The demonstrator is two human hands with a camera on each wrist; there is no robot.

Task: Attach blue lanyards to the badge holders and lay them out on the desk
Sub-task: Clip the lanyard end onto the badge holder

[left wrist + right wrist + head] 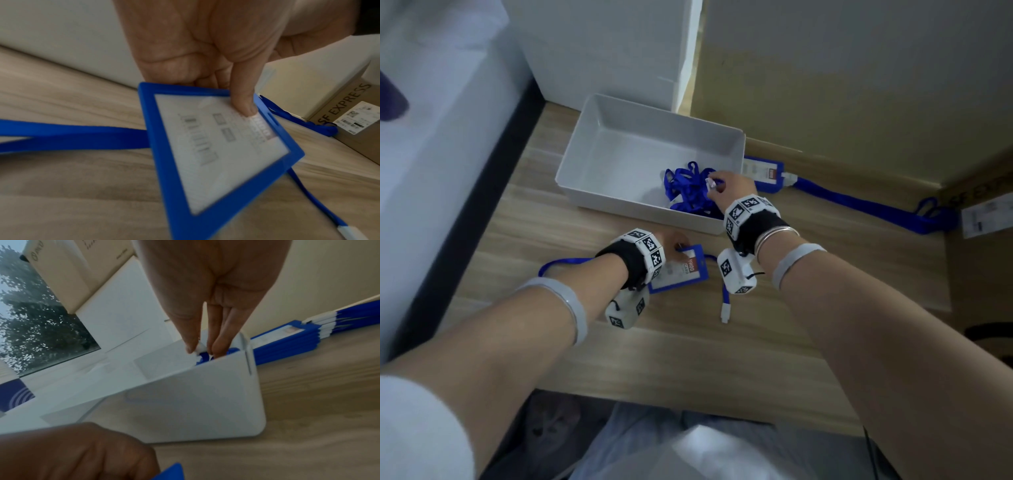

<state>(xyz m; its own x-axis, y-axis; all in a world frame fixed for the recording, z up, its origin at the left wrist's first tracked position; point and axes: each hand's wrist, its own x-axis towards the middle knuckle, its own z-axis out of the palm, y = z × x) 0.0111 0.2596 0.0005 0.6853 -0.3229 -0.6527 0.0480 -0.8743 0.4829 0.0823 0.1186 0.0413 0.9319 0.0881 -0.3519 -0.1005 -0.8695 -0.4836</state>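
My left hand (677,244) grips a blue badge holder (681,271) low over the desk, thumb pressed on its clear front (216,154) and fingers behind it. Under the holder lies a blue lanyard (565,263), and its white clip end (725,313) rests on the wood. My right hand (717,186) reaches into the white tray (619,207). There it pinches the white clip (710,181) of a lanyard from the tangled blue pile (688,193). In the right wrist view, thumb and fingers (219,345) close on that clip just above the tray wall (185,402).
A stack of badge holders with lanyards attached (763,173) lies right of the tray, their straps (859,202) running toward a cardboard box (979,212). A white box (602,51) and a wall stand behind the tray. The desk's front edge is near my lap.
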